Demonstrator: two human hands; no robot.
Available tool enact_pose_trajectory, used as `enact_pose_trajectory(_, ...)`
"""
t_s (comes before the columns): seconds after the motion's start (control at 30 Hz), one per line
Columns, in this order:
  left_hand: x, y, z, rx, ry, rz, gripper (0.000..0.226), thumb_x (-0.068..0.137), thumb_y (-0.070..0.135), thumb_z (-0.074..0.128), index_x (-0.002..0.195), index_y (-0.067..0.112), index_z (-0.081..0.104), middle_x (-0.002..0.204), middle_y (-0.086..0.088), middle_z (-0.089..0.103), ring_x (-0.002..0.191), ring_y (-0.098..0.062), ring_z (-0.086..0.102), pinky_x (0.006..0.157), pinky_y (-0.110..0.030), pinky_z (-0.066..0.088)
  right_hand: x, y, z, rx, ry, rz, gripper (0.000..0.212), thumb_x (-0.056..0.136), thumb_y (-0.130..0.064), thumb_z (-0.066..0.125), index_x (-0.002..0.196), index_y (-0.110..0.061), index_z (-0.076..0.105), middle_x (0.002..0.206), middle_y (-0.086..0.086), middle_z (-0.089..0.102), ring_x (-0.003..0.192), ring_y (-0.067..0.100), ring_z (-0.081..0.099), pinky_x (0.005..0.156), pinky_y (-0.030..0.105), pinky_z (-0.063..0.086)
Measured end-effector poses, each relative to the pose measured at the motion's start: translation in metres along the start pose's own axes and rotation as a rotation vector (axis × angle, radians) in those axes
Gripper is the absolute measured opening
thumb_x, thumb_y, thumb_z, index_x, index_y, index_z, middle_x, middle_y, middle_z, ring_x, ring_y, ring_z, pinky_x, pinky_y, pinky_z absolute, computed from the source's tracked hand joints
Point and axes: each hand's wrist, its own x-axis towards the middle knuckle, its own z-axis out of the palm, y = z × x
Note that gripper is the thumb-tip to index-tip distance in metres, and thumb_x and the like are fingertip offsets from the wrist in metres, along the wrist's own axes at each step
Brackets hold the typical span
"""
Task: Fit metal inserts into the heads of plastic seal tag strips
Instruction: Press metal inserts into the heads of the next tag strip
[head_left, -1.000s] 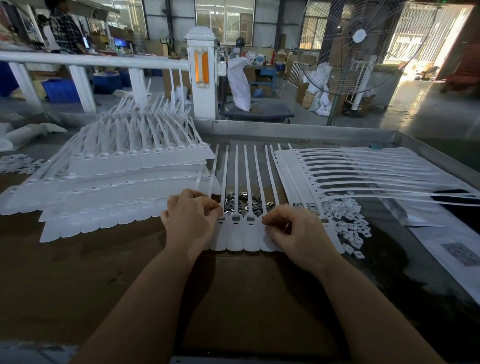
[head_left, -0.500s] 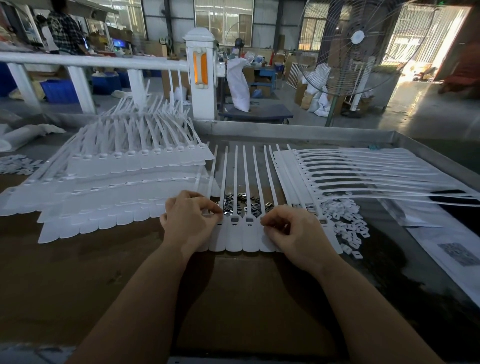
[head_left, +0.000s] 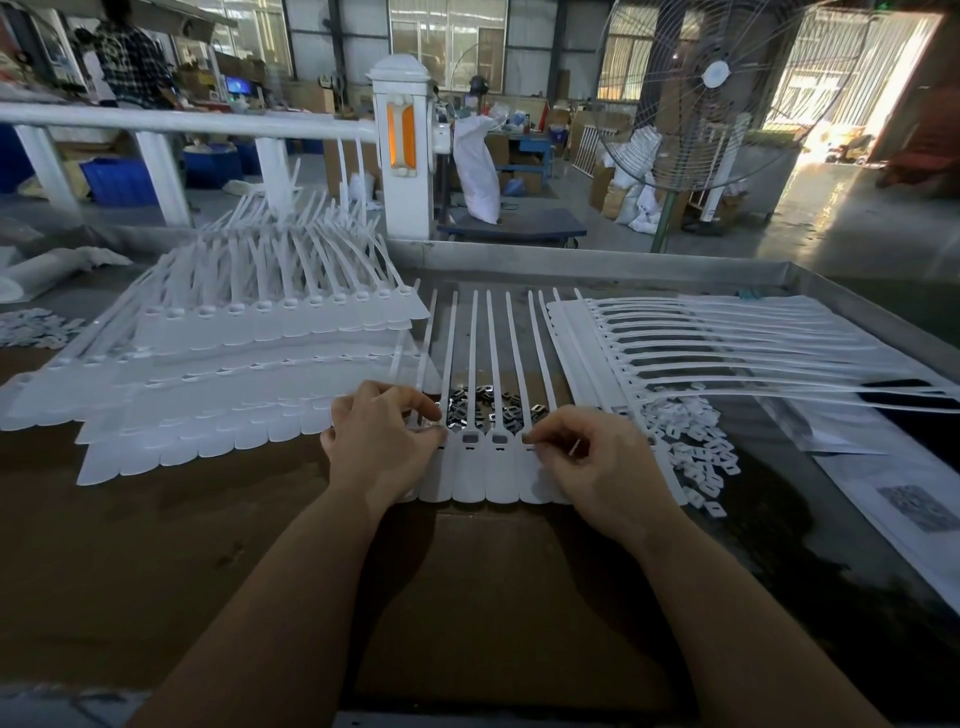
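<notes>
Brown cardboard sheeting (head_left: 493, 597) covers the workbench in the head view, with a factory floor and a tall wire-guarded pedestal fan (head_left: 711, 98) behind it.

A joined row of white plastic seal tag strips (head_left: 485, 467) lies flat in front of the person, heads towards them and tails pointing away. Two of the middle heads show dark rectangular sockets that look filled. A loose heap of small shiny metal inserts (head_left: 480, 402) lies just beyond the heads, between the tails.

The left hand (head_left: 382, 447) rests on the left end of the row, its fingers curled and its tips pinched at a head there; whether an insert sits between them is too small to tell. The right hand (head_left: 597, 462) pinches at a head on the right side, fingers curled.

Stacked fans of white finished-looking strips (head_left: 234, 374) lie to the left, more strips (head_left: 727, 343) fan to the right, and a scatter of small white plastic pieces (head_left: 691, 441) lies beside the right hand.

My judgement of the risks: an insert pressed in tilted could jam or sit proud, because the sockets are tiny and the fingers hide them. A slipping pinch could flick an insert into the white pieces. Uneven pressing could shift the row and leave a head skipped.
</notes>
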Motion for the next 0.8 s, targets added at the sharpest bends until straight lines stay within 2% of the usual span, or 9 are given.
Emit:
enact_pose_trajectory(0.07,-0.001,0.000,0.000,-0.009,0.009,0.018,0.017,0.079,0.035,0.070,0.080,0.041,0.054,0.101,0.013,0.036,0.118,-0.021,0.031,0.090,-0.037,0.024,0.000,0.002,-0.003,-0.064,0.146,0.018,0.008,0.084,-0.010,0.064,0.089,-0.013,0.069,0.083,-0.006,0.064,0.076,0.001,0.056,0.075,0.010,0.045)
enact_pose_trajectory(0.17,-0.002,0.000,0.000,-0.004,0.010,0.024,0.015,0.081,0.035,0.069,0.084,0.039,0.055,0.101,0.012,0.036,0.118,-0.021,0.031,0.094,-0.037,0.027,-0.001,0.011,-0.012,-0.291,0.381,0.191,0.014,0.088,-0.011,0.058,0.098,-0.011,0.068,0.090,0.003,0.067,0.085,0.016,0.059,0.087,0.035,0.048)
enact_pose_trajectory(0.2,-0.002,0.000,0.000,-0.004,0.012,0.029,0.014,0.081,0.035,0.069,0.084,0.039,0.055,0.101,0.011,0.037,0.118,-0.021,0.031,0.096,-0.037,0.027,-0.002,0.015,-0.016,-0.367,0.443,0.261,0.017,0.089,-0.009,0.056,0.102,-0.010,0.067,0.094,0.005,0.068,0.089,0.021,0.059,0.091,0.040,0.044)
enact_pose_trajectory(0.27,-0.003,-0.001,-0.001,-0.011,0.021,0.043,0.014,0.080,0.034,0.069,0.084,0.038,0.056,0.100,0.011,0.039,0.118,-0.021,0.033,0.096,-0.035,0.028,-0.005,0.021,-0.022,-0.507,0.495,0.392,0.023,0.089,-0.006,0.052,0.107,-0.011,0.066,0.103,0.008,0.067,0.099,0.027,0.056,0.094,0.041,0.032)
enact_pose_trajectory(0.4,-0.002,-0.002,-0.003,-0.009,0.012,0.066,0.013,0.080,0.033,0.069,0.083,0.037,0.056,0.103,0.008,0.047,0.119,-0.019,0.038,0.096,-0.030,0.024,-0.006,0.028,-0.027,-0.664,0.367,0.603,0.024,0.090,-0.008,0.047,0.104,-0.013,0.065,0.108,0.011,0.061,0.105,0.028,0.050,0.093,0.040,0.026)
enact_pose_trajectory(0.53,-0.002,-0.003,-0.003,0.001,0.010,0.072,0.012,0.081,0.033,0.068,0.083,0.037,0.056,0.104,0.007,0.048,0.118,-0.019,0.039,0.096,-0.029,0.022,-0.002,0.035,-0.038,-0.731,0.074,0.686,0.025,0.088,-0.018,0.042,0.102,-0.014,0.063,0.107,0.009,0.060,0.104,0.029,0.052,0.086,0.040,0.038)
enact_pose_trajectory(0.8,-0.004,-0.002,-0.001,0.015,0.060,0.091,0.016,0.080,0.030,0.070,0.080,0.037,0.055,0.097,0.010,0.042,0.114,-0.020,0.038,0.095,-0.032,0.027,-0.001,0.037,-0.039,-0.636,0.138,0.672,0.019,0.085,-0.015,0.046,0.099,-0.020,0.059,0.100,0.005,0.060,0.099,0.028,0.054,0.084,0.040,0.038)
